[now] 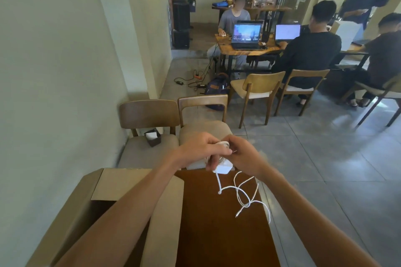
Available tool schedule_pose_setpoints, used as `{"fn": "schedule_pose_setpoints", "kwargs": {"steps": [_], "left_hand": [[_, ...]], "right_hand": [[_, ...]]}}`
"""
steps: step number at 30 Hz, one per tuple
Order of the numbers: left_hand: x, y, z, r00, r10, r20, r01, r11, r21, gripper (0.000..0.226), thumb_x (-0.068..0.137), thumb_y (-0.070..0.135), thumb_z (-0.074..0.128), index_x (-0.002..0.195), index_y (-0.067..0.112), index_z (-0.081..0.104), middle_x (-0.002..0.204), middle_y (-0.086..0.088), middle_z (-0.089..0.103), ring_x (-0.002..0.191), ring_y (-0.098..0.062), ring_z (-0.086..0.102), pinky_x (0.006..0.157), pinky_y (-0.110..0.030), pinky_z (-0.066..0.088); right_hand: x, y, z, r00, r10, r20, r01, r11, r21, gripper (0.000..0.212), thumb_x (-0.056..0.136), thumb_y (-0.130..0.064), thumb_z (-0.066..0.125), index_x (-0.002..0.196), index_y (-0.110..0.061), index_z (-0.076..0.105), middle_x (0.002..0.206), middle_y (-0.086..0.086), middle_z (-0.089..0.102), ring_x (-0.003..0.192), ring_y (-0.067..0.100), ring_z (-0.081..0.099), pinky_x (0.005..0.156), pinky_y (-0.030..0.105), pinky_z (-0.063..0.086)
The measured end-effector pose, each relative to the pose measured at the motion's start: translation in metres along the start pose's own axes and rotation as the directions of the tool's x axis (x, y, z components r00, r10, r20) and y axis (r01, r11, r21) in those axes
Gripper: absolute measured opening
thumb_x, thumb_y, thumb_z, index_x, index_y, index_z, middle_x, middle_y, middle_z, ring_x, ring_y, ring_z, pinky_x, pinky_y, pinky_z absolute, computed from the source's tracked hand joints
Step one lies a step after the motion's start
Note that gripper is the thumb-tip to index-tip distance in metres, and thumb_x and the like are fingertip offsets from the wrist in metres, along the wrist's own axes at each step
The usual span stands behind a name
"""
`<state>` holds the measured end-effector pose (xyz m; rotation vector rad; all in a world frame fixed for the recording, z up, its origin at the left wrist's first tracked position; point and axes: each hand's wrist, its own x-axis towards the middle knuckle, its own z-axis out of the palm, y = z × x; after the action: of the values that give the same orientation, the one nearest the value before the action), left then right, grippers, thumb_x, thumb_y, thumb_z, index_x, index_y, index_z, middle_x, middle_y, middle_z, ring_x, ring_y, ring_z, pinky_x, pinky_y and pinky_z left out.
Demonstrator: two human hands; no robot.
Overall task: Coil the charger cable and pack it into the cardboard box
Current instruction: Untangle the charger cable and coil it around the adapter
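Above the far end of the table [217, 212], head view: both hands meet w/ the charger between them. Left hand [201, 150] is curled shut round a few white loops of the charger cable [243, 196], fingers closed over the bundle. Right hand [245, 155] pinches the cable just beside the left thumb, fingertips pressed together on the strand. Charger brick [223, 168] hangs right under the left fingers, touching them.

Below the grip, the rest of the cable trails loose onto the table in a couple of slack bends, plug end lying nearest the person. A knot or tie seems to sit on the left strand, but it's too small to be sure.

Left of the grip & lower, the cardboard box [108, 182] stands open, flaps up, under the left forearm; nothing visible inside, though the arm hides much of it.

Step in hand, I judge: coiling, approx. early-to-mid, since most of the cable is unwound. Next move calls for the right hand to draw up slack & lay another turn over the left hand's loops, keeping tension so they don't spring.
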<state>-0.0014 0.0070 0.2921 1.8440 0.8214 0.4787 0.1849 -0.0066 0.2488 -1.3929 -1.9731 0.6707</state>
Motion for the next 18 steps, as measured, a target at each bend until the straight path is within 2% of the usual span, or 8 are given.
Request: {"fn": "schedule_pose_setpoints", "kwargs": {"steps": [2,4,7,9,12,14,16,18], "left_hand": [[-0.004,-0.001,-0.003,0.998,-0.017,0.062,0.019,0.999,-0.03,0.038,0.104,0.025,0.061,0.069,0.012,0.069,0.058,0.002,0.067,0.05,-0.01,0.057,0.057,-0.022,0.049],[-0.005,-0.002,-0.004,0.998,-0.014,0.066,0.02,0.996,-0.09,0.026,0.105,0.024,0.058,0.087,0.014,0.075,0.069,0.006,0.074,0.054,-0.007,0.058,0.06,-0.02,0.049],[-0.005,-0.005,-0.004,0.995,-0.006,0.097,0.021,0.987,-0.158,0.025,0.107,0.021,0.055,0.127,0.016,0.07,0.099,0.006,0.08,0.072,-0.006,0.066,0.079,-0.019,0.055],[-0.004,-0.006,-0.003,0.994,-0.013,0.112,0.03,0.988,-0.153,0.032,0.107,0.024,0.055,0.136,0.018,0.065,0.109,0.01,0.079,0.089,-0.01,0.073,0.092,-0.016,0.052],[0.001,-0.003,0.003,1.0,-0.028,-0.002,0.027,0.99,-0.137,0.043,0.106,0.038,0.055,0.145,0.019,0.059,0.116,0.013,0.078,0.113,-0.009,0.071,0.094,-0.012,0.048],[0.007,-0.003,0.006,0.99,-0.054,-0.133,0.046,0.997,-0.067,0.059,0.105,0.046,0.054,0.159,0.029,0.038,0.125,0.004,0.076,0.117,-0.006,0.066,0.09,-0.008,0.045],[0.015,-0.005,0.008,0.974,-0.08,-0.214,0.087,0.996,0.026,0.063,0.106,0.049,0.049,0.162,0.034,0.024,0.115,0.001,0.075,0.105,-0.008,0.06,0.074,-0.003,0.044],[0.022,-0.008,0.008,0.961,-0.106,-0.256,0.129,0.989,0.075,0.058,0.108,0.049,0.044,0.161,0.032,0.026,0.106,0.002,0.068,0.099,-0.008,0.056,0.069,-0.008,0.039]], "right_hand": [[0.0,0.001,0.003,1.0,0.007,0.004,-0.007,0.999,-0.04,0.012,0.092,-0.01,0.071,0.104,-0.009,0.071,0.091,0.001,0.071,0.084,0.016,0.068,0.074,0.029,0.056],[0.001,0.002,0.003,0.999,0.007,-0.041,-0.009,0.999,-0.05,0.007,0.091,-0.012,0.073,0.098,-0.011,0.074,0.084,0.004,0.072,0.076,0.017,0.067,0.069,0.029,0.055],[0.001,0.004,0.0,0.995,0.034,-0.09,-0.033,0.999,0.015,0.004,0.091,-0.018,0.073,0.095,-0.018,0.074,0.08,-0.003,0.073,0.071,0.009,0.067,0.064,0.021,0.055],[0.001,0.007,0.0,0.99,0.08,-0.12,-0.072,0.995,0.071,0.016,0.09,-0.017,0.074,0.107,-0.015,0.072,0.089,-0.004,0.073,0.08,0.006,0.07,0.073,0.02,0.058],[-0.001,0.009,0.005,0.968,0.188,-0.168,-0.146,0.961,0.236,0.03,0.091,-0.014,0.074,0.119,-0.015,0.064,0.099,-0.005,0.073,0.089,0.008,0.072,0.075,0.019,0.059],[-0.006,0.009,0.01,0.949,0.258,-0.183,-0.193,0.93,0.312,0.028,0.096,-0.012,0.069,0.122,-0.016,0.06,0.106,-0.006,0.07,0.097,0.01,0.07,0.076,0.012,0.056],[-0.013,0.011,0.017,0.962,0.264,-0.065,-0.23,0.918,0.322,0.023,0.103,-0.01,0.055,0.123,-0.02,0.06,0.114,-0.008,0.066,0.106,0.013,0.065,0.08,0.011,0.051],[-0.02,0.009,0.025,0.954,0.245,0.172,-0.289,0.906,0.309,0.032,0.106,-0.013,0.044,0.13,-0.029,0.059,0.124,-0.014,0.06,0.106,0.006,0.059,0.083,0.013,0.046]]}}
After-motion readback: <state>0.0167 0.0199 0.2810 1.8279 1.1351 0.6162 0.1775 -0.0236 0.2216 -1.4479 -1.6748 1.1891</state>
